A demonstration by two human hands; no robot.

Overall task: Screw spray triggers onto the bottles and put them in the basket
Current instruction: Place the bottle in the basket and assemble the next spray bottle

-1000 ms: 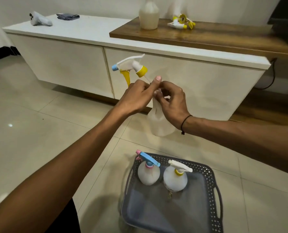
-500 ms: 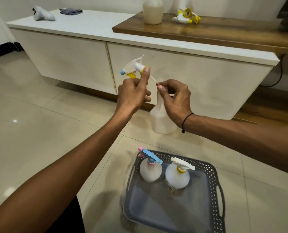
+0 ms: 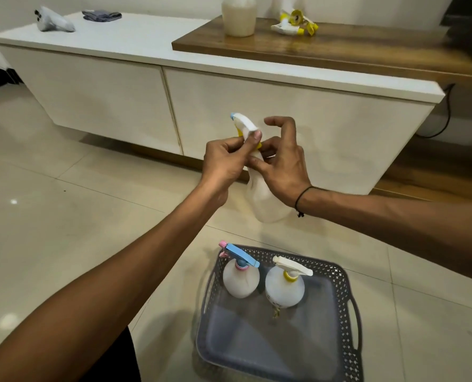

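Observation:
My left hand (image 3: 225, 161) grips a white spray trigger (image 3: 245, 125) with a yellow collar and blue nozzle, set on the neck of a translucent white bottle (image 3: 265, 199). My right hand (image 3: 283, 164) holds the bottle's neck with the lower fingers, index finger raised. The bottle hangs in the air above the floor. Below stands a grey perforated basket (image 3: 350, 296) holding two finished bottles: one with a blue and pink trigger (image 3: 240, 274), one with a white and yellow trigger (image 3: 284, 285).
A low white cabinet (image 3: 257, 111) stands behind the hands with a wooden top (image 3: 353, 48). On it are a capless bottle (image 3: 239, 17), loose yellow and white triggers (image 3: 295, 23), a white controller (image 3: 53, 21) and a grey cloth (image 3: 101, 15).
The trigger has come down from a tilt beside the bottle onto its neck, the dip tube now inside. My right hand has shifted its hold on the neck. The view has dipped a little.

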